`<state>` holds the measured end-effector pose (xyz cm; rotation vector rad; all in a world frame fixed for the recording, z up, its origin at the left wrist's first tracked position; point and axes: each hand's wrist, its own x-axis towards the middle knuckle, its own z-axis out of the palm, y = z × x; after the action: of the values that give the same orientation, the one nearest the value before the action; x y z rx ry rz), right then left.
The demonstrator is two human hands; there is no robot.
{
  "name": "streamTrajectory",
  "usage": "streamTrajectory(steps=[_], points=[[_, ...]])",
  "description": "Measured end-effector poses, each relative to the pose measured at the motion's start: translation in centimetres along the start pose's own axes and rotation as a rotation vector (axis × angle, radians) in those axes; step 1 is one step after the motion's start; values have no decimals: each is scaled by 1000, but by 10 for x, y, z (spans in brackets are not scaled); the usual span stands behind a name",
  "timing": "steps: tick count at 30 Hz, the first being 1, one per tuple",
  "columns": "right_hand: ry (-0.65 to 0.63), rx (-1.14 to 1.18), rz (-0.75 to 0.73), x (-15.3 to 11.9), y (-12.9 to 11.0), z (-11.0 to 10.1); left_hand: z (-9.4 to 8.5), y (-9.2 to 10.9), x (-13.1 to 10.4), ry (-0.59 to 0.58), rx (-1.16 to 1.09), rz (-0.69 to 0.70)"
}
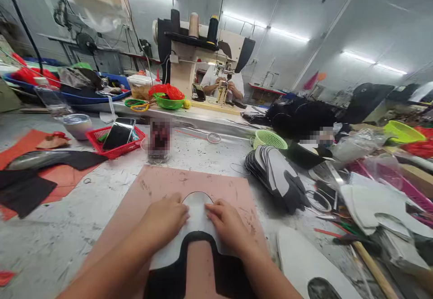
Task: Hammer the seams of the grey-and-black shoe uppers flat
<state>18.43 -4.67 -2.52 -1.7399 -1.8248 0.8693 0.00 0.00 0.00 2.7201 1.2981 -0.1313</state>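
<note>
A U-shaped shoe upper piece (199, 218), pale grey-white with a black part along its inner curve and legs, lies on a pink board (162, 179). My left hand (167, 222) is closed on its left edge near the rounded top, fingers curled. Across from it, my right hand (225, 222) grips the right edge with the thumb on the pale face and the fingers bent at the rim. To the right of the board rests a fanned stack of similar black and grey pieces (275, 177).
Large white cut pieces (313, 263) and a wooden-handled hammer (374, 269) lie at right. A red basket (126, 148) holds a phone (119, 133); a tumbler (77, 126) stands beside it. Beyond is a sewing machine (182, 57) with a person working behind it.
</note>
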Motion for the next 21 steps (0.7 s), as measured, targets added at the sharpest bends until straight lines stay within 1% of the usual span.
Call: streamTrajectory(steps=[3,5,7,9,11,13,15,18,21], points=[[-21,-10,-52,4,-3,-1,8,14,27,30,13,179],[8,27,-37,0,1,-2,15,18,38,46,16,245],[71,97,38,-11,10,-2,22,18,41,68,25,290],[136,186,136,-28,22,-1,29,14,39,87,31,325],[177,253,190,-47,30,-1,34,9,37,104,23,341],[226,261,190,-62,34,-1,39,4,37,131,22,369],[280,211,173,-70,33,-1,44,0,40,190,53,437],[323,126,141,-73,30,0,49,-3,45,301,138,547],[319,26,114,-73,27,1,50,-4,48,325,186,573]])
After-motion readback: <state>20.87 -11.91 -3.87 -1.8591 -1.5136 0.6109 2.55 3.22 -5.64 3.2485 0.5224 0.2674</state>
